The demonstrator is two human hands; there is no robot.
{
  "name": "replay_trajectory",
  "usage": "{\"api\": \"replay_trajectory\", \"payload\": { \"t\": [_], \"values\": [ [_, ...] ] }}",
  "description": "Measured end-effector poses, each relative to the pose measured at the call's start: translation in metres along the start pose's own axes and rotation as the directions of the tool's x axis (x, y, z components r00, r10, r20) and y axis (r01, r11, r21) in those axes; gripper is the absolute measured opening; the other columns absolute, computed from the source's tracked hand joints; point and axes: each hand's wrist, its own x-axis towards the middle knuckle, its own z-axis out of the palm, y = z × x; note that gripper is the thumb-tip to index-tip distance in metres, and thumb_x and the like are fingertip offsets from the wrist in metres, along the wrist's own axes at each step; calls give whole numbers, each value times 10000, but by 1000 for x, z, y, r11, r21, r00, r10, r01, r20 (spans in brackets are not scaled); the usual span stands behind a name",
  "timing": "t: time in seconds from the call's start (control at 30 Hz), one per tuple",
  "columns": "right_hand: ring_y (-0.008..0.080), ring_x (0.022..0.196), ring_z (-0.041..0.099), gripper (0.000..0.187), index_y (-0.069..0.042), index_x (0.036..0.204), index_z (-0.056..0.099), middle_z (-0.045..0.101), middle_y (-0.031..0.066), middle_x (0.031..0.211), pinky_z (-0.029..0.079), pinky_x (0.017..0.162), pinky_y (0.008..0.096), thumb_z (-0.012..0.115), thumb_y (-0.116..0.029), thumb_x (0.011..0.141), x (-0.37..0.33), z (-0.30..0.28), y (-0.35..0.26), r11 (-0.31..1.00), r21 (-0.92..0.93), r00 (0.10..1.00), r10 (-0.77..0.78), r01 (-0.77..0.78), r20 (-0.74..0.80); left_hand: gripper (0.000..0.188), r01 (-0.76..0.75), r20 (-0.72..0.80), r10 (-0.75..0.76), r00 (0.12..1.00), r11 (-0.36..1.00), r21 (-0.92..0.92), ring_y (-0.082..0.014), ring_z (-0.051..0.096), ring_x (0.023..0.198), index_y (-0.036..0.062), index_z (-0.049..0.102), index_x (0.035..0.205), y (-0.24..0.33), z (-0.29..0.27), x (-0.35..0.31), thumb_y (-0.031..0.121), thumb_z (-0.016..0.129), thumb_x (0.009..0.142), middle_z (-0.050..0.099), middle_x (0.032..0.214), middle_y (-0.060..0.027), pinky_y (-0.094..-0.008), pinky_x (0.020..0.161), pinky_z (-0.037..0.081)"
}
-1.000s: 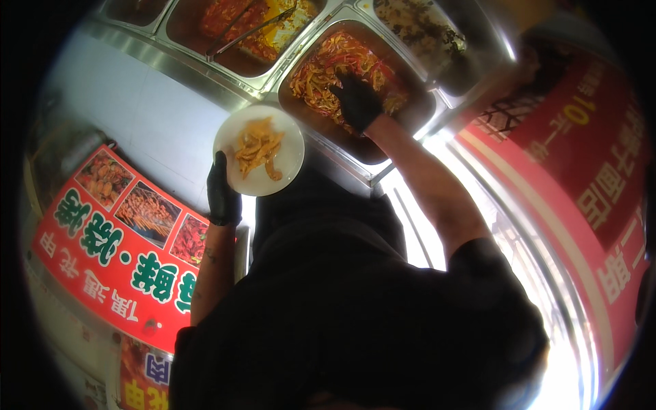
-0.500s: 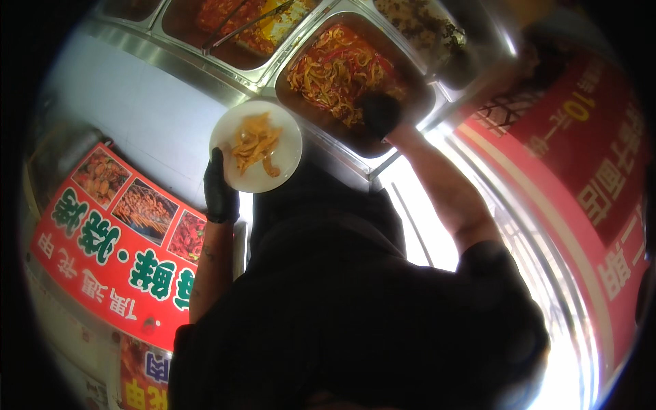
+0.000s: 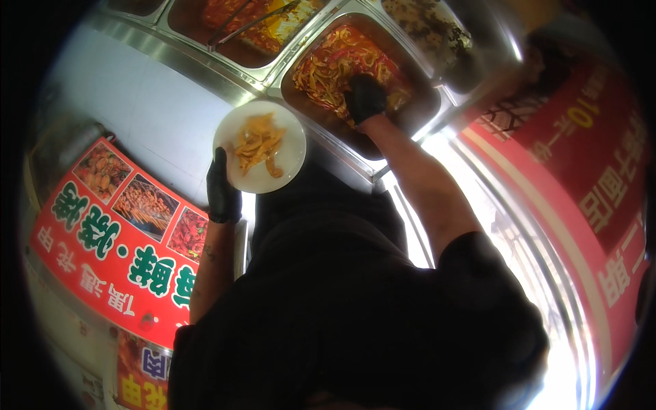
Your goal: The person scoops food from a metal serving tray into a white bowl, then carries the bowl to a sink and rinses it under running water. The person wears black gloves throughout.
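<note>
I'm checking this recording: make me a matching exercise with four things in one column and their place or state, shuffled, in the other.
Column one
1. plate
2. left hand
3. right hand
4. tongs

Column two
A. inside the pan of mixed strips, wearing a black glove
B. lying over the food in the pan of red and yellow food at the top
C. holding a round thing by its left edge
D. white, with light-brown food on it

Right pairs: 1-D, 2-C, 3-A, 4-B
</note>
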Motion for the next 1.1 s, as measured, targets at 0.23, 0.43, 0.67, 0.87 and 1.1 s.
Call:
{"api": "replay_trajectory", "payload": {
  "t": [0.23,0.43,0.67,0.87,1.1],
  "values": [
    [416,1112,716,310,-102,1212,718,745,225,1173,575,948,521,635,-287,977,-9,-10,15,989,144,999,-5,12,-49,591,10,-17,-11,1000,1000,-25,-191,565,1318,-51,493,1530,0,-3,2,420,445,1177,612,1442,-124,-358,1127,464],
    [418,1134,705,333,-127,1283,702,741,203,1217,561,974,520,585,-292,1018,-9,-37,25,994,26,973,102,-110,209,605,-8,12,8,1000,1000,-10,-197,564,1321,-52,483,1536,2,2,4,432,444,1174,607,1448,-125,-369,1136,462],
    [405,1080,690,228,-101,1191,696,726,198,1156,560,924,517,603,-203,1010,-9,-23,21,966,134,948,-182,222,-260,591,11,11,-11,1000,1000,-23,-211,543,1357,-47,461,1553,5,5,1,409,442,1176,591,1470,-132,-379,1163,437],
    [396,1085,702,270,-98,1208,728,745,195,1147,560,939,517,652,-173,961,12,-5,10,972,66,970,-218,225,-104,594,16,15,-15,1000,997,-70,-215,533,1376,-46,447,1565,4,5,-2,403,443,1176,583,1486,-133,-381,1175,429],
    [401,1109,677,258,-83,1220,720,725,189,1163,556,961,508,617,-168,999,8,-10,29,918,199,912,-273,342,-307,584,9,35,-6,999,995,-104,-227,520,1400,-44,444,1566,4,2,-2,383,471,1169,565,1515,-141,-395,1196,412]
  ]
}}
